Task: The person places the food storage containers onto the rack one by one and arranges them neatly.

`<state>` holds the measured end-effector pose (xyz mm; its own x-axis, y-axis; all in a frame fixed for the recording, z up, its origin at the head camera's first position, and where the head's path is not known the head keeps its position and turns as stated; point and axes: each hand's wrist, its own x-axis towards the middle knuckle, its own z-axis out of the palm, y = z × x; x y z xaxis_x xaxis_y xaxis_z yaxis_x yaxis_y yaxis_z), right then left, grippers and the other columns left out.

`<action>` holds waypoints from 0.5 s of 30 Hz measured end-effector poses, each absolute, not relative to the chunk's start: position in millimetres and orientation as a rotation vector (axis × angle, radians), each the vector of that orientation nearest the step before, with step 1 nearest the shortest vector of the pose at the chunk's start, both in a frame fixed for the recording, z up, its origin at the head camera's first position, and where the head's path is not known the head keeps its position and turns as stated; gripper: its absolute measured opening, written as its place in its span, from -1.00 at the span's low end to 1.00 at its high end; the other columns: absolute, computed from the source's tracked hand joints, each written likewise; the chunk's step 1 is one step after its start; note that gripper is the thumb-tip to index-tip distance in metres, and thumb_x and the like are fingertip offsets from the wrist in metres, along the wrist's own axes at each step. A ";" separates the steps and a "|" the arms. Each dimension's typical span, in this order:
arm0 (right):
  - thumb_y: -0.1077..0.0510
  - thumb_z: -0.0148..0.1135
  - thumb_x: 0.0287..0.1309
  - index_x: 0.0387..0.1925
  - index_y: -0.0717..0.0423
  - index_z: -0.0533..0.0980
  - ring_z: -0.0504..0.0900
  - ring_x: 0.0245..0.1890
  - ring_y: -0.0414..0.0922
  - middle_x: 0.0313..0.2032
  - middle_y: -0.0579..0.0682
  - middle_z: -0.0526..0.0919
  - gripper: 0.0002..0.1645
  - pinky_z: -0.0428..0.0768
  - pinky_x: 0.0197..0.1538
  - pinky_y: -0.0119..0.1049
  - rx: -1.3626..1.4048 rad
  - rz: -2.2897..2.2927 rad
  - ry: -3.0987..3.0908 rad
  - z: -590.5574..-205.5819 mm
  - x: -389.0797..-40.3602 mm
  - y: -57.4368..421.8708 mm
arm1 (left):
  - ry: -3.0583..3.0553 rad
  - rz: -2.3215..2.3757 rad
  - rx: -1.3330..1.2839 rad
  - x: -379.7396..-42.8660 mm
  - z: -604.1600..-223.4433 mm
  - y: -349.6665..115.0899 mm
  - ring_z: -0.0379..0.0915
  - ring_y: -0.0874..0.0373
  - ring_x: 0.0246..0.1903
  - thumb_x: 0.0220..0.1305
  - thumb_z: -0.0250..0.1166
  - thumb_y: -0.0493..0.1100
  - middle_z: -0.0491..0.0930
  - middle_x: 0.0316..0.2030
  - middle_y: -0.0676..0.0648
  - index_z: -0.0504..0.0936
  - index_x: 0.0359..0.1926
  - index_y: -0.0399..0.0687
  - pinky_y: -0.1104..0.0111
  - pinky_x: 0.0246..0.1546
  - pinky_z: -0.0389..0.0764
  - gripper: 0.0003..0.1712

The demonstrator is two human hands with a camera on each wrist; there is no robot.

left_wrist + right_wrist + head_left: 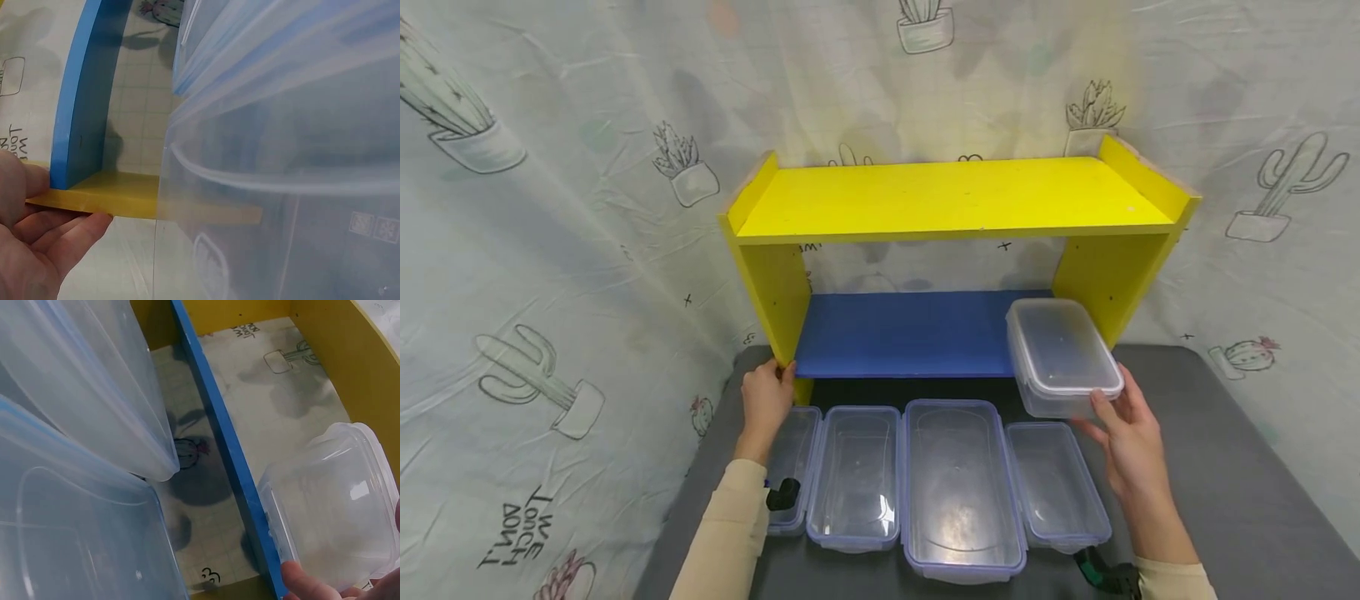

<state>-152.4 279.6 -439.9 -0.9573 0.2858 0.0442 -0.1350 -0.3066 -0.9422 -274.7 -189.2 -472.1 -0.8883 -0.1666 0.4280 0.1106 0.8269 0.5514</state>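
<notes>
In the head view, my right hand (1133,442) holds a clear lidded food container (1056,346) by its front right corner, thumb near the lid's rim and fingers around the side. The container overlaps the right end of the blue shelf board (902,333); the right wrist view shows its base right at the board's front edge. My left hand (767,404) grips the lower front edge of the yellow left side panel (786,292) of the shelf unit. In the left wrist view its thumb and fingers sit on either side of that panel (125,197).
Several lidded plastic containers stand in a row before the shelf, among them a large one (962,492) in the middle and a smaller one (1056,483) at right. A yellow top board (940,196) spans the unit. Patterned cloth (587,250) hangs behind the grey table (1210,467).
</notes>
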 end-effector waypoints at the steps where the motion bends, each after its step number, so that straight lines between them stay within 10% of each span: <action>1: 0.23 0.16 0.31 0.48 -0.08 0.10 0.58 -0.08 -0.39 0.12 -0.27 0.41 -0.22 0.68 -0.23 -0.39 -0.197 2.344 -1.668 -439.6 -153.7 279.8 | -2.544 -0.805 0.039 -274.4 -471.4 -189.0 0.45 0.04 -0.71 0.34 0.25 -0.09 0.60 -0.62 -0.21 0.63 -0.43 -0.29 0.25 -0.65 0.43 -0.67; 15: 0.06 0.16 0.33 0.50 -0.21 0.05 0.48 0.01 -0.43 0.45 -0.02 0.12 -0.19 0.65 -0.19 -0.46 -0.234 2.320 -1.798 -435.6 -172.4 282.1 | -2.559 -0.798 0.071 -272.2 -468.8 -187.3 0.44 0.02 -0.70 0.35 0.25 -0.07 0.60 -0.61 -0.21 0.63 -0.41 -0.28 0.26 -0.64 0.40 -0.67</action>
